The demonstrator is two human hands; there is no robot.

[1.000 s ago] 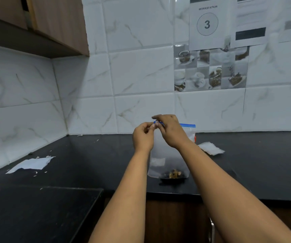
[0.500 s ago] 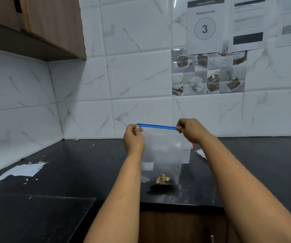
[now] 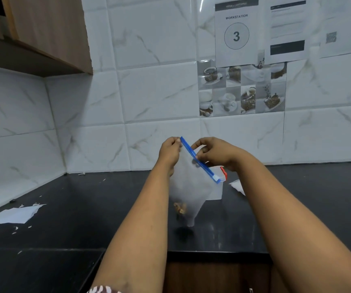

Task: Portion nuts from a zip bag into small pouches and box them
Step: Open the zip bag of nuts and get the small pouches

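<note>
A clear zip bag with a blue zip strip hangs above the black counter, tilted so the strip slopes down to the right. A few brown nuts lie in its lower left corner. My left hand pinches the strip's upper left end. My right hand pinches the strip near its middle. Behind the bag stands a translucent container with a red clip at its top, partly hidden.
A torn white paper with small scraps lies on the counter at the left. Another white scrap lies right of the container. Tiled walls close the back and left, and a wooden cabinet hangs at the upper left.
The bag was held level with a hand at each end of the strip; now it tilts down to the right. My right hand has slid leftward to the strip's middle.
</note>
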